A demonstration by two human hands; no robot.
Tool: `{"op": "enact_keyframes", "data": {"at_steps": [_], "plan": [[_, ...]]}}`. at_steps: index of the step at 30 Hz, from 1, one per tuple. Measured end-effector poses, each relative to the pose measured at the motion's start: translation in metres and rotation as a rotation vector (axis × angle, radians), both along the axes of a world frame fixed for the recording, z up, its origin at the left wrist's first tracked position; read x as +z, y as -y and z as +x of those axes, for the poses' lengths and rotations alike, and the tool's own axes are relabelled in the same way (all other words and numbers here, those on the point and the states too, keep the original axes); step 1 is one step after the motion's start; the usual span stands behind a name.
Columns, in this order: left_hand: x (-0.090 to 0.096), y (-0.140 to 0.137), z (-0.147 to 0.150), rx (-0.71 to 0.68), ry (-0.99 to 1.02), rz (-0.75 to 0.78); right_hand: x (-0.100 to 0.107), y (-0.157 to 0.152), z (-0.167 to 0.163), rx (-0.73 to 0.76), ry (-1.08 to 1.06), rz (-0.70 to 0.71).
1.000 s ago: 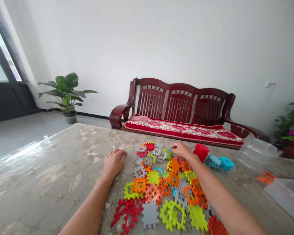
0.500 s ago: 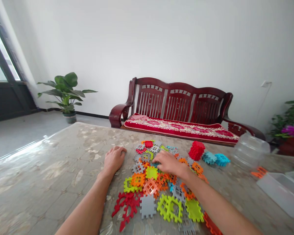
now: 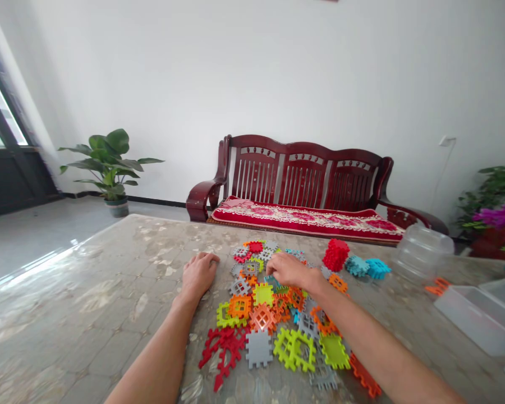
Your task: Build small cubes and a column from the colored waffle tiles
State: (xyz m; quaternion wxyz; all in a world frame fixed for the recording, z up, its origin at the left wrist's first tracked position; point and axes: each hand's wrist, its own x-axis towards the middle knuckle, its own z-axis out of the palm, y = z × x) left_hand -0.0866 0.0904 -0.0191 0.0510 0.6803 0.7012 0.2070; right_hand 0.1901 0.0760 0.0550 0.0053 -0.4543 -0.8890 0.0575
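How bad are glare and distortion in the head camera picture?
Head view: bright reflections streak the floor at left; a paler sheen washes the left of the table; the door leans near the left edge, likely lens stretch; the toothed pieces show distinct colours.

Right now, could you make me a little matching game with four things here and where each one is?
Things:
1. Left hand
2. Right hand
3. Red stack
4. Flowered red cover

Places:
A. Spread on the wooden bench
B. Over the scattered pieces
C. Just left of the blue stacks
D. On the table, left of the pieces

Pairs: 1-D, 2-B, 3-C, 4-A
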Motion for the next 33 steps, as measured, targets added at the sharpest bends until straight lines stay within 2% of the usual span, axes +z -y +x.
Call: {"op": "enact_keyframes", "data": {"at_steps": [5,10,14,21,27,33], "plan": [[0.0,0.0,0.0,0.003,0.003,-0.002,0.0,0.008,0.013,-0.063,-0.108,0.047],[0.0,0.0,0.0,0.001,0.01,0.004,-0.011,0.008,0.024,0.023,-0.171,0.066],[0.0,0.0,0.0,-0.003,0.015,-0.003,-0.017,0.003,0.018,0.122,-0.092,-0.052],[0.0,-0.001,-0.001,-0.005,0.027,-0.002,-0.015,0.003,0.004,0.068,-0.006,-0.043],[0.001,0.001,0.001,-0.009,0.031,0.003,-0.009,0.002,0.006,0.17,0.002,-0.192],[0.002,0.002,0.001,-0.005,0.031,0.001,-0.005,0.003,-0.003,0.108,0.131,-0.129]]}}
